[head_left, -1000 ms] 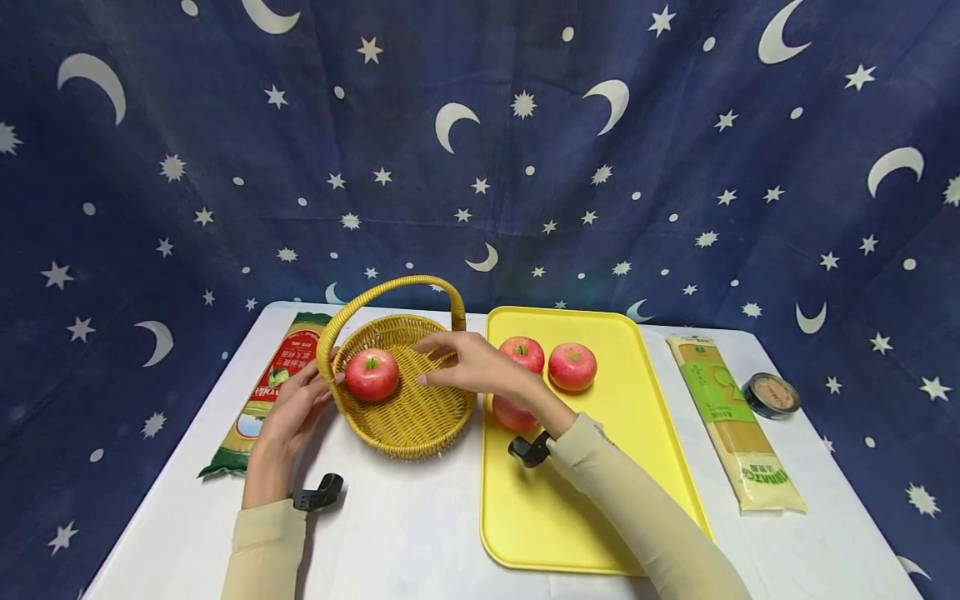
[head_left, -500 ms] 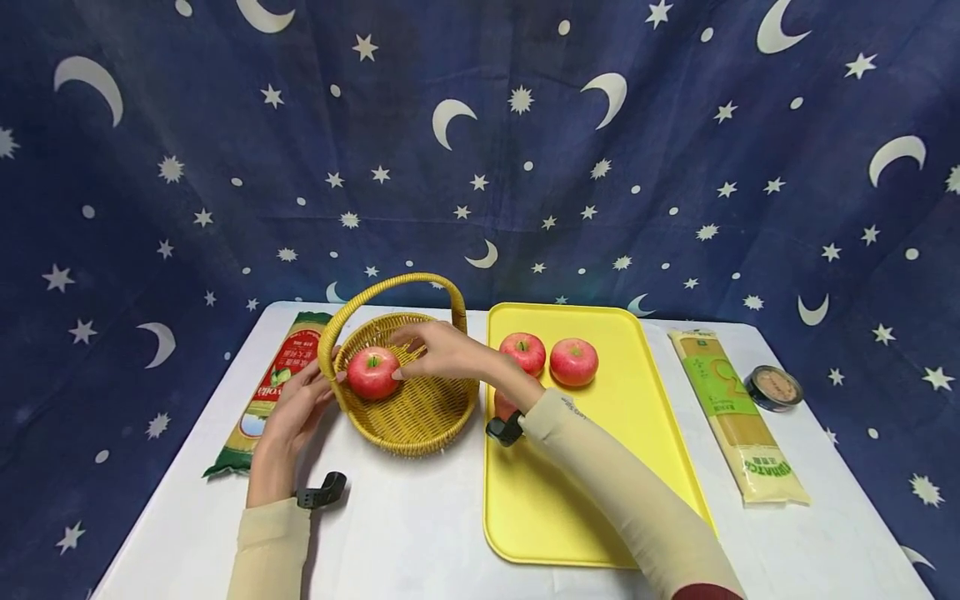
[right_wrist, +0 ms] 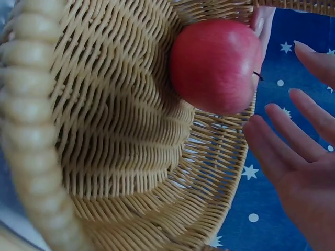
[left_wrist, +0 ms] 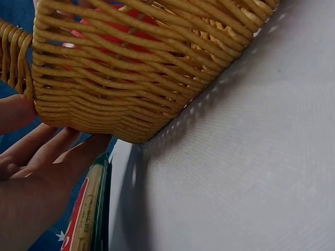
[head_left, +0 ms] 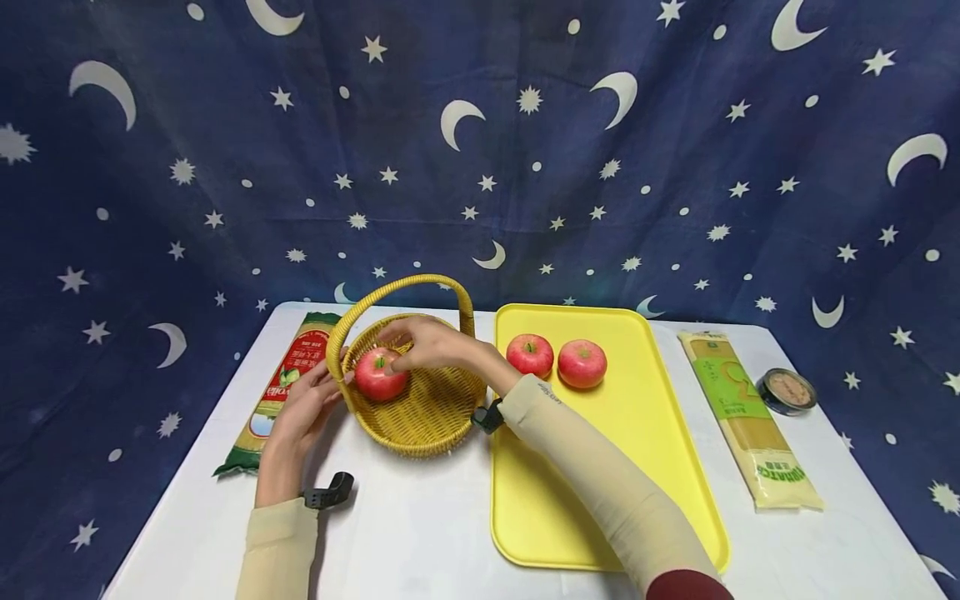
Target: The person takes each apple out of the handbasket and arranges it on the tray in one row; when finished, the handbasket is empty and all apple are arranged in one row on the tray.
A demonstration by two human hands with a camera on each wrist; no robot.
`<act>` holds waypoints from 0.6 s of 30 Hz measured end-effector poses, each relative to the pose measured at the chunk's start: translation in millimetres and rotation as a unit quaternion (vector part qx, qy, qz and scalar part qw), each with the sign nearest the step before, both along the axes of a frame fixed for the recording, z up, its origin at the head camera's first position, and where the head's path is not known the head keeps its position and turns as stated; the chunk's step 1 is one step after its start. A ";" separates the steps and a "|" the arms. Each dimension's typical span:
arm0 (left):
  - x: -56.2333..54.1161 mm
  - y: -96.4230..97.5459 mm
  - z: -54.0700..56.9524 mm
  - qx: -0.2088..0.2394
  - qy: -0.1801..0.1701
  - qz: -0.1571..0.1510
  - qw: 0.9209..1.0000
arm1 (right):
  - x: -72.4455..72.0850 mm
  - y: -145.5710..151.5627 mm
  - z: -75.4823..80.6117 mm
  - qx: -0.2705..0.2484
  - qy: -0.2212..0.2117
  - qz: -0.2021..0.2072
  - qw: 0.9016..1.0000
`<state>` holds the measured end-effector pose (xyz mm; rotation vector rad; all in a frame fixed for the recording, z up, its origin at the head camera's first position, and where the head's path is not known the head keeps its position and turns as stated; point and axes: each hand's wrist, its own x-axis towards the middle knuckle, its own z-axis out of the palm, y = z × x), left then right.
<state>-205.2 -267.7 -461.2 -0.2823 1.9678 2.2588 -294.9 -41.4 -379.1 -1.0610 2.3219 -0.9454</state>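
Note:
A red apple (head_left: pixel 378 379) sits at the left inside a yellow woven basket (head_left: pixel 427 421) with a tall arched handle. My right hand (head_left: pixel 427 342) reaches over the basket, close above that apple. In the right wrist view the fingers of the right hand (right_wrist: pixel 306 151) are spread and stand apart from the apple (right_wrist: pixel 214 65). My left hand (head_left: pixel 303 412) rests against the basket's left outer side. The left wrist view has the thumb of the left hand (left_wrist: pixel 39 188) at the handle's base, its other fingers fairly straight along the wickerwork (left_wrist: pixel 131 78).
A yellow tray (head_left: pixel 600 467) lies right of the basket, bearing an apple (head_left: pixel 529 356) and another apple (head_left: pixel 582 363). Farther right are a pasta packet (head_left: pixel 742 417) and a round tin (head_left: pixel 787 392). A red-and-green packet (head_left: pixel 296 367) lies behind the left hand.
My right hand has moved left across the basket to above the apple there. The left hand keeps its place on the basket. An apple on the tray has become hidden behind the right arm.

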 end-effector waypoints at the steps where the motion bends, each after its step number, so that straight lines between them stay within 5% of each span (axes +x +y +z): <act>1: 0.2 0.3 0.2 -0.002 -0.002 0.000 1.000 | -0.9 -0.7 -1.2 0.004 0.003 0.000 1.000; 18: 0.9 -1.4 0.4 0.003 -0.003 -0.002 1.000 | -4.5 -12.4 -15.4 0.065 0.002 0.040 0.997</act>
